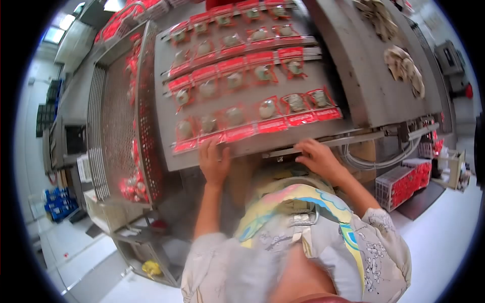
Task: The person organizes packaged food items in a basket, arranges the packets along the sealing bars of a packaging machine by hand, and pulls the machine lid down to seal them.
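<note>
Several clear and red packets (235, 80) with pale round contents lie in rows on a metal work surface (202, 160). The fingertips of my left hand (214, 160) touch the red end of a packet in the nearest row, at the surface's front edge; its fingers are apart and nothing shows in them. At the same edge, further right, my right hand (317, 157) rests by a metal bar (288, 151), its fingers spread and holding nothing visible. Metal strips run along the ends of the packet rows.
A perforated metal bin (113, 101) with red packets stands left. Cloths (404, 68) lie on the machine at right. Coiled hoses (376, 162) hang below it, near crates of red packets (404, 184). Part of a person in red (217, 4) shows at the top.
</note>
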Demonstrator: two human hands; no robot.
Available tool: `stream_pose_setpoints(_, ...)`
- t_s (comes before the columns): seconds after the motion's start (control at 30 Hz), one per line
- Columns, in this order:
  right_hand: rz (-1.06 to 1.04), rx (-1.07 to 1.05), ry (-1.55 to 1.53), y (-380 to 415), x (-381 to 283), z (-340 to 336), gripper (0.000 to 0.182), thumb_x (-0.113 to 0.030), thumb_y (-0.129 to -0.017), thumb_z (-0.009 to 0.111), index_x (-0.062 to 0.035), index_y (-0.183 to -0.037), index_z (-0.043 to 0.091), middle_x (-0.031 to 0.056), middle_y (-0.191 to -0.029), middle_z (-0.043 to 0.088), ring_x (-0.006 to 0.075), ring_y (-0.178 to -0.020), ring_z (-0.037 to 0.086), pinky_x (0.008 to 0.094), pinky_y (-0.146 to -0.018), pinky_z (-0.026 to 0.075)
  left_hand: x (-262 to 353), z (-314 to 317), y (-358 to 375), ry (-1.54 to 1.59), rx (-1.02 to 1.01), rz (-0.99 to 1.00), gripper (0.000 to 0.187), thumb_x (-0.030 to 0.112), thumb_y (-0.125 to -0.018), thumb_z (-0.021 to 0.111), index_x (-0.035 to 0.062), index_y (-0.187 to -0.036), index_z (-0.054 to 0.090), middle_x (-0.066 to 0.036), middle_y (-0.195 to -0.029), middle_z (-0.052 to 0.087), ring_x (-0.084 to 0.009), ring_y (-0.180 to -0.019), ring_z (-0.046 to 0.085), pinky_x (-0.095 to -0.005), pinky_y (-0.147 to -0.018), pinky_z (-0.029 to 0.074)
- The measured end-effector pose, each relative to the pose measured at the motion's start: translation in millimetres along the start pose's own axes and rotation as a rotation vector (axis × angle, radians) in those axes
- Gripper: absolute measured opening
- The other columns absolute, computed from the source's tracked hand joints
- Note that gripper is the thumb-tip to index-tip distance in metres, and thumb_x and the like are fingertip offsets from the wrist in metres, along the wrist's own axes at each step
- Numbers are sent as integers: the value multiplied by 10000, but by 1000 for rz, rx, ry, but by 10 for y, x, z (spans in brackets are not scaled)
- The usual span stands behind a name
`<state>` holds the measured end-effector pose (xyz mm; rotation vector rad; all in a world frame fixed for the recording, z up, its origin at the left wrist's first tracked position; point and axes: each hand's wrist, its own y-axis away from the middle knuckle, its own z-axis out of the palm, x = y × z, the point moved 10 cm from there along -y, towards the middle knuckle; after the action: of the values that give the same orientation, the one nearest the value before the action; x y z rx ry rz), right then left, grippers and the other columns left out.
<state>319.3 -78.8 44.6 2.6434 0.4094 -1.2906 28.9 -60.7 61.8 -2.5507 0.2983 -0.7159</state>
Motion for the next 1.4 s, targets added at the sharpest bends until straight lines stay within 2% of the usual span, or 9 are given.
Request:
stream_pose_setpoints(0.17,-154,306,-150,-332,-333,-858,372,-92,-759,709,-54,-1106,582,126,-985,589,301,-834,613,390,-714,514,436,16,-248,10,142,81,451,99,-813,696,1,-1221,530,-153,-1159,588,-314,-1041,561,-421,-922,430)
stream_pose_setpoints(0.33,-377,269,101,456,-86,-1305,339,-38,-775,653,-58,-1109,599,132,-1018,616,322,-906,623,386,-771,513,1199,646,-432,293,84,-1,445,53,-836,659,-15,-1249,510,-141,-1140,605,-266,-1045,570,-380,-936,427)
stream_pose_setpoints(0.5,116,747,55,1677,1241,-3126,334,32,-772,537,-54,-1082,628,149,-999,641,330,-960,611,383,-842,500,3146,1382,-637,655,-236,260,418,36,-807,672,11,-1204,543,-128,-1070,633,-265,-1002,603,-370,-917,449)
stream_pose_setpoints(0.53,35,876,318,1950,1210,-3529,391,54,-749,508,-57,-1107,619,148,-999,638,334,-945,613,391,-828,508,3616,1490,-679,707,-294,351,414,26,-791,678,17,-1186,554,-125,-1063,635,-269,-1000,608,-371,-912,456)
stream_pose_setpoints(0.63,134,754,784,2257,1726,-4236,645,62,-687,468,-55,-1322,473,157,-1287,520,332,-1234,447,432,-1070,325,5012,1849,-722,863,-502,595,460,88,-697,743,31,-1124,584,-140,-1079,627,-320,-956,607,-393,-820,510)
stream_pose_setpoints(0.77,300,558,1064,2328,2685,-4721,790,77,-688,553,-78,-1431,334,161,-1436,371,332,-1367,297,405,-1144,237,6174,2610,-685,589,-568,675,842,233,-678,775,-10,-1366,354,-265,-1322,441,-411,-1233,433,-457,-1038,368)
stream_pose_setpoints(0.9,133,478,1060,2236,3380,-5066,306,48,-683,522,-24,-974,579,168,-981,588,352,-1075,526,425,-1011,384,6229,3608,-548,417,-930,375,697,257,-676,782,-17,-1223,447,-224,-1046,595,-388,-969,594,-467,-827,481)
stream_pose_setpoints(0.97,191,493,1056,2167,3427,-5256,49,-16,-709,514,-37,-740,546,145,-816,553,342,-909,538,419,-914,423,6229,3704,-530,404,-884,366,593,248,-690,776,-15,-1129,476,-215,-948,610,-398,-904,613,-465,-781,494)
stream_pose_setpoints(1.4,282,632,1147,2267,3662,-5321,123,-119,-833,447,-67,-757,528,110,-827,523,299,-928,524,436,-910,401,6234,3392,-592,378,-762,409,440,188,-679,786,0,-975,521,-208,-837,652,-388,-828,652,-460,-714,521)
